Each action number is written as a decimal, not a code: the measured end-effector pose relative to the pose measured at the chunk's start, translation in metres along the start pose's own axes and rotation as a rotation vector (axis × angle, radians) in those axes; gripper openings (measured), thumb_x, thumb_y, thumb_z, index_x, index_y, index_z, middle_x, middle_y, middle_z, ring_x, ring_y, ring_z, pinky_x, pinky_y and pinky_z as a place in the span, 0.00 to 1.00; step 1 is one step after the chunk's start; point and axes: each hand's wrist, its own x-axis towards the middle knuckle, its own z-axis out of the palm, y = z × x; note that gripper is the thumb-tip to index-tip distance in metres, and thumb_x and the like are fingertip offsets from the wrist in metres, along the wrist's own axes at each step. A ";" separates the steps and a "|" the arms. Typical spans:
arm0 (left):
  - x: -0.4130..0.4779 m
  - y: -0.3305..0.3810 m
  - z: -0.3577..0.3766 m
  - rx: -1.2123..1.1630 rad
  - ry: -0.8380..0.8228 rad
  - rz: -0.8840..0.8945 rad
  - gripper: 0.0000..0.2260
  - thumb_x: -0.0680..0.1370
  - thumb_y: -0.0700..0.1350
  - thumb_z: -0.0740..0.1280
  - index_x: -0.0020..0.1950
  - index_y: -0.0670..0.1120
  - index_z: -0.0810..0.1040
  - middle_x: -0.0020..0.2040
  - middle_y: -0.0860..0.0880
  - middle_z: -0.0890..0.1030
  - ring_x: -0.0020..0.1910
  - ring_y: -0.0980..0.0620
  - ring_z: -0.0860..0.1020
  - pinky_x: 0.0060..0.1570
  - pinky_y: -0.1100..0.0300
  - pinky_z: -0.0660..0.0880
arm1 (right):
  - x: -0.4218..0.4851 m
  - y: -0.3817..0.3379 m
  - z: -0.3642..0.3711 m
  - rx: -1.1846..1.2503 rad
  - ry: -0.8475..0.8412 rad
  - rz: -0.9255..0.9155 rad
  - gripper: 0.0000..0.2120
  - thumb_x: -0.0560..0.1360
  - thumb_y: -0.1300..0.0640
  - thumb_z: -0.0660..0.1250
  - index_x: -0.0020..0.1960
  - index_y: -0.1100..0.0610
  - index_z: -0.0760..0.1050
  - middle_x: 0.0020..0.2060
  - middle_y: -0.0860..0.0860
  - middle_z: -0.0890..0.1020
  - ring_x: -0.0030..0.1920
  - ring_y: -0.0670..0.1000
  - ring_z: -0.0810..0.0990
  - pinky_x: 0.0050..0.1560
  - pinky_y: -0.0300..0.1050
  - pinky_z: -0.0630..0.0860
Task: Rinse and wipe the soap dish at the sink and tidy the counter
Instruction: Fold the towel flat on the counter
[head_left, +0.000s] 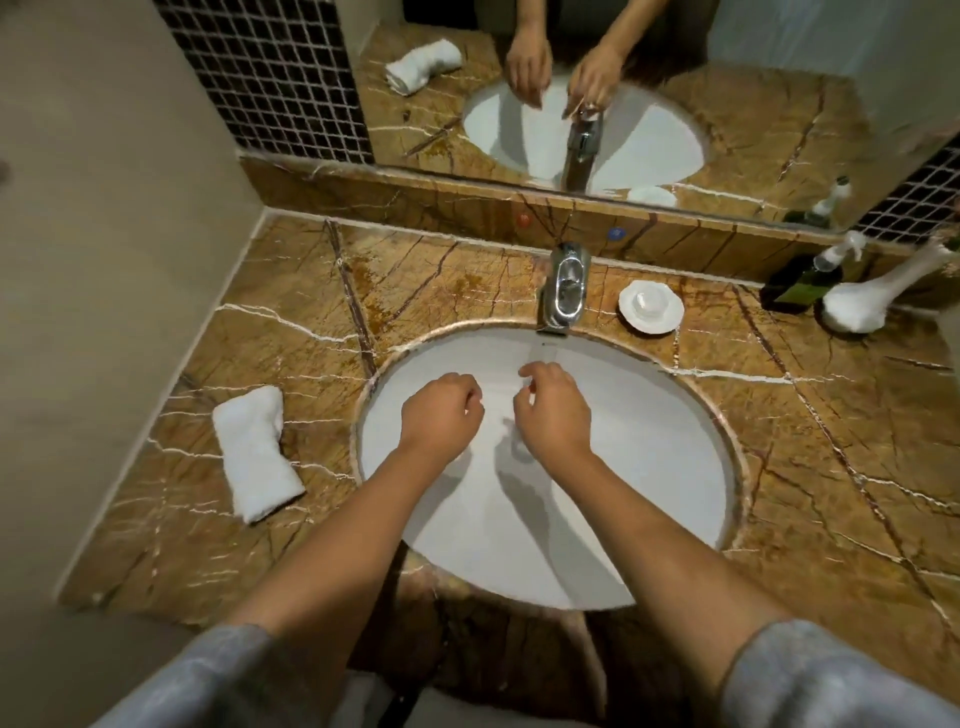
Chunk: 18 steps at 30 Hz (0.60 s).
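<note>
A round white soap dish (651, 307) sits on the brown marble counter (810, 431), just right of the chrome tap (563, 288). Both my hands hover over the white sink basin (649, 467), below the spout. My left hand (441, 415) has its fingers curled loosely and holds nothing. My right hand (553, 410) is beside it, fingers bent and slightly apart, also holding nothing that I can see. A folded white towel (254, 452) lies on the counter left of the basin.
A dark green bottle (802, 283) and a white vase-like object (872, 296) lie at the back right of the counter. A mirror (753, 104) runs along the back wall. A beige wall (104, 260) closes the left side.
</note>
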 end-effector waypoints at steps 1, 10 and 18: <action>-0.008 -0.013 -0.007 -0.002 0.022 -0.034 0.09 0.77 0.44 0.60 0.52 0.49 0.80 0.50 0.49 0.81 0.45 0.47 0.79 0.38 0.55 0.75 | 0.000 -0.017 0.008 0.008 -0.025 -0.048 0.15 0.76 0.60 0.59 0.62 0.56 0.74 0.57 0.54 0.79 0.60 0.55 0.75 0.50 0.48 0.74; -0.084 -0.131 -0.065 0.005 0.376 -0.411 0.09 0.74 0.40 0.61 0.50 0.43 0.80 0.50 0.42 0.79 0.50 0.40 0.77 0.42 0.49 0.76 | -0.044 -0.147 0.086 -0.005 -0.314 -0.465 0.13 0.75 0.58 0.61 0.59 0.58 0.74 0.56 0.57 0.78 0.59 0.58 0.74 0.49 0.50 0.74; -0.106 -0.191 -0.072 -0.216 0.214 -0.881 0.22 0.76 0.52 0.63 0.65 0.41 0.72 0.63 0.39 0.75 0.60 0.37 0.74 0.55 0.45 0.74 | -0.064 -0.198 0.124 0.129 -0.509 -0.337 0.14 0.73 0.59 0.65 0.58 0.59 0.75 0.54 0.59 0.80 0.53 0.61 0.78 0.50 0.51 0.75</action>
